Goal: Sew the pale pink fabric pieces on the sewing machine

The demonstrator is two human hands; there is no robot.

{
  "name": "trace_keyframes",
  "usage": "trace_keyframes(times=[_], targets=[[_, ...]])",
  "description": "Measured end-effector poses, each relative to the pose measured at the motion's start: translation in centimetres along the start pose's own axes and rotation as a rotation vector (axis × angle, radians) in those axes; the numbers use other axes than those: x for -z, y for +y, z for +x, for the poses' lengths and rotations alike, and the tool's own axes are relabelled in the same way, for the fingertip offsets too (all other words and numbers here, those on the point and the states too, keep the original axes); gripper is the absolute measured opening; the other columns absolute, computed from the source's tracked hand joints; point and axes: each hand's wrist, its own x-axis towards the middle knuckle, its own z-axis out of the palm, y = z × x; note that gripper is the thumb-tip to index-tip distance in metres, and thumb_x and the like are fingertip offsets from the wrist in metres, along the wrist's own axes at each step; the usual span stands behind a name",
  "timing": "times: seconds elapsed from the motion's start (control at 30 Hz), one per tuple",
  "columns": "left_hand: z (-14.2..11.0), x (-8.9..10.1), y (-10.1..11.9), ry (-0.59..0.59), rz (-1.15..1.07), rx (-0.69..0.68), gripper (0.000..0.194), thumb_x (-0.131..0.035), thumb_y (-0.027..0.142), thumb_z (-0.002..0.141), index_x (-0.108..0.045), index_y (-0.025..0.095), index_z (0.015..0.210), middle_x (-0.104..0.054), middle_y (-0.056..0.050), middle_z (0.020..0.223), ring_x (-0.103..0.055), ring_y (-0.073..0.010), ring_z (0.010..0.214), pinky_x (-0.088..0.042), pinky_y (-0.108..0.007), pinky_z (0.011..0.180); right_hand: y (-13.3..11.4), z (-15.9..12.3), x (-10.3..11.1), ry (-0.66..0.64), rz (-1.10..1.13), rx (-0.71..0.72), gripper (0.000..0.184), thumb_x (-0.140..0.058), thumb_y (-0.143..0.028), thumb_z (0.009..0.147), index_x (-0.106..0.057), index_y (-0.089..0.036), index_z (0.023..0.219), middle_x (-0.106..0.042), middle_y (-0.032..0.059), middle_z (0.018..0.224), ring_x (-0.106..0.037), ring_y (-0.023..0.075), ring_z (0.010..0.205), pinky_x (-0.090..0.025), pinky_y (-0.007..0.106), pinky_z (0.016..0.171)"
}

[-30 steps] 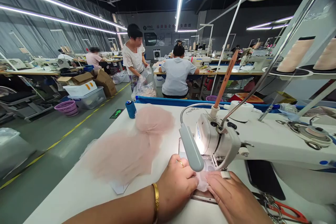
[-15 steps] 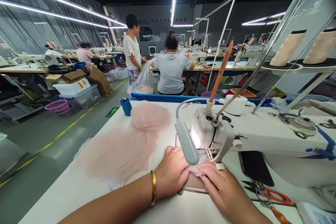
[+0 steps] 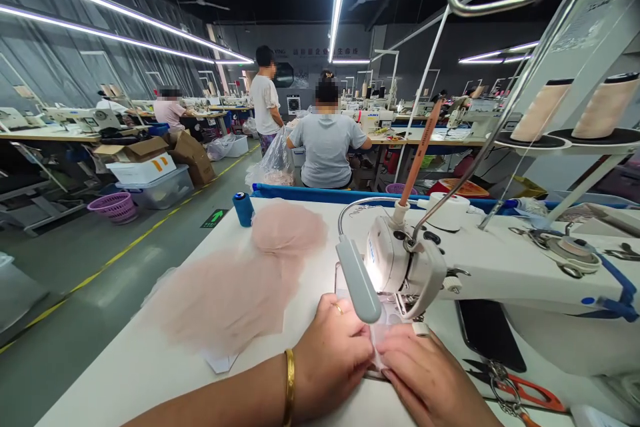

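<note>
Just in front of the sewing machine (image 3: pixel 400 253), my left hand (image 3: pixel 337 353) pinches a piece of thin, sheer pinkish fabric (image 3: pixel 379 340), fingers curled together. My right hand (image 3: pixel 417 363) closes on the same fabric from the other side, a short gap between the two hands. The fabric runs under the machine's head, where the grey lamp (image 3: pixel 359 280) hides part of the needle area. Two heaps of sheer pink fabric pieces, a larger one (image 3: pixel 225 300) and a smaller one (image 3: pixel 289 227), lie on the white table to the left of my hands.
A blue thread spool (image 3: pixel 243 209) stands at the table's far left edge. A black phone (image 3: pixel 490 335) and orange-handled snips (image 3: pixel 537 392) lie right of my right hand. Beige thread cones (image 3: pixel 543 110) stand on the rack. Two co-workers (image 3: pixel 327 137) are beyond the table, one standing.
Both hands have moved slightly toward me and closer together, still on the fabric. The view has tilted up a little. The standing person has turned farther away.
</note>
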Motion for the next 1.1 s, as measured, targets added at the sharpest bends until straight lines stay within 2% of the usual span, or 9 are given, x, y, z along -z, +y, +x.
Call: trace_keyframes(times=[0.1, 0.23, 0.43, 0.57, 0.7, 0.83, 0.97, 1.1], targets=[[-1.0, -0.4, 0.0, -0.043, 0.061, -0.07, 0.021, -0.063, 0.008, 0.09, -0.053, 0.019, 0.076, -0.066, 0.002, 0.082, -0.054, -0.0189, 0.079, -0.034, -0.041, 0.085, 0.1, -0.5, -0.2, -0.045, -0.004, 0.048, 0.023, -0.053, -0.007, 0.097, -0.064, -0.024, 0.107, -0.076, 0.0023, 0.098, -0.071, 0.0204, 0.089, -0.052, 0.032, 0.08], [-1.1, -0.5, 0.2, -0.072, 0.127, -0.066, 0.019, -0.068, 0.011, 0.09, -0.057, 0.019, 0.077, -0.068, 0.003, 0.082, -0.056, -0.0192, 0.081, -0.034, -0.042, 0.086, 0.3, -0.5, -0.2, -0.096, -0.03, 0.027, 0.021, -0.053, -0.008, 0.097, -0.063, -0.024, 0.105, -0.073, 0.0012, 0.094, -0.069, 0.0188, 0.084, -0.05, 0.03, 0.079], [-0.6, -0.5, -0.2, -0.056, 0.207, -0.022, 0.015, -0.068, 0.01, 0.093, -0.065, 0.02, 0.083, -0.07, 0.002, 0.086, -0.056, -0.0202, 0.083, -0.036, -0.042, 0.085, 0.9, -0.3, -0.5, -0.087, -0.084, 0.01, 0.026, -0.049, -0.01, 0.1, -0.068, -0.026, 0.108, -0.076, 0.0058, 0.1, -0.071, 0.0212, 0.086, -0.052, 0.03, 0.074], [-0.2, -0.6, -0.5, -0.04, 0.223, -0.006, 0.016, -0.065, 0.012, 0.098, -0.065, 0.02, 0.083, -0.07, 0.001, 0.087, -0.056, -0.0207, 0.085, -0.037, -0.041, 0.083, 1.2, -0.3, -0.7, -0.059, -0.127, 0.0, 0.03, -0.051, -0.011, 0.1, -0.07, -0.026, 0.118, -0.078, 0.0078, 0.108, -0.074, 0.0237, 0.093, -0.056, 0.032, 0.076], [-0.1, -0.1, -0.5, -0.004, 0.191, -0.03, 0.017, -0.061, 0.009, 0.096, -0.062, 0.019, 0.082, -0.071, 0.002, 0.089, -0.055, -0.0207, 0.083, -0.036, -0.042, 0.082, 1.5, -0.6, -0.6, -0.08, -0.172, 0.034, 0.036, -0.052, -0.01, 0.097, -0.069, -0.025, 0.125, -0.079, 0.0085, 0.116, -0.075, 0.0243, 0.097, -0.059, 0.032, 0.081], [-0.3, 0.3, -0.4, -0.036, 0.165, -0.049, 0.018, -0.06, 0.006, 0.092, -0.059, 0.019, 0.08, -0.071, 0.002, 0.091, -0.054, -0.0194, 0.079, -0.034, -0.042, 0.081, 1.4, -1.0, -0.6, -0.087, -0.205, 0.064, 0.035, -0.053, -0.01, 0.096, -0.069, -0.023, 0.125, -0.079, 0.0087, 0.12, -0.075, 0.0254, 0.099, -0.06, 0.033, 0.083], [-0.3, 0.2, -0.4, -0.08, 0.202, -0.037, 0.02, -0.06, 0.008, 0.093, -0.056, 0.018, 0.076, -0.066, 0.001, 0.082, -0.053, -0.0189, 0.077, -0.034, -0.042, 0.08, 1.0, -1.1, -0.7, -0.094, -0.184, 0.011, 0.034, -0.051, -0.009, 0.099, -0.069, -0.023, 0.123, -0.079, 0.0076, 0.114, -0.075, 0.0245, 0.098, -0.059, 0.032, 0.079], [-0.3, 0.0, -0.5, -0.095, 0.241, -0.059, 0.02, -0.063, 0.009, 0.09, -0.054, 0.019, 0.074, -0.062, 0.002, 0.076, -0.051, -0.0192, 0.075, -0.033, -0.042, 0.078, 1.2, -1.2, -0.8, -0.097, -0.182, 0.044, 0.034, -0.051, -0.008, 0.098, -0.068, -0.023, 0.123, -0.079, 0.0069, 0.112, -0.075, 0.0234, 0.095, -0.059, 0.032, 0.078]])
